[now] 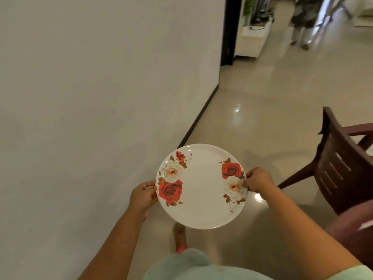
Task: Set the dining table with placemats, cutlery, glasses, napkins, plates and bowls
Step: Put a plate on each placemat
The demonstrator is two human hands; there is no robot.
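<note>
Your left hand (142, 196) and right hand (257, 179) each pinch an opposite rim of the rose-printed white plate (201, 186), held level between them above the glossy floor (262, 110), with the white wall (90, 87) beyond your left hand and a dark wooden chair (341, 164) just past your right.

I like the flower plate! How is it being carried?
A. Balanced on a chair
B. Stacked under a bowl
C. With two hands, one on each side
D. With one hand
C: the left hand and the right hand each grip an opposite edge of the plate, above the floor.
</note>
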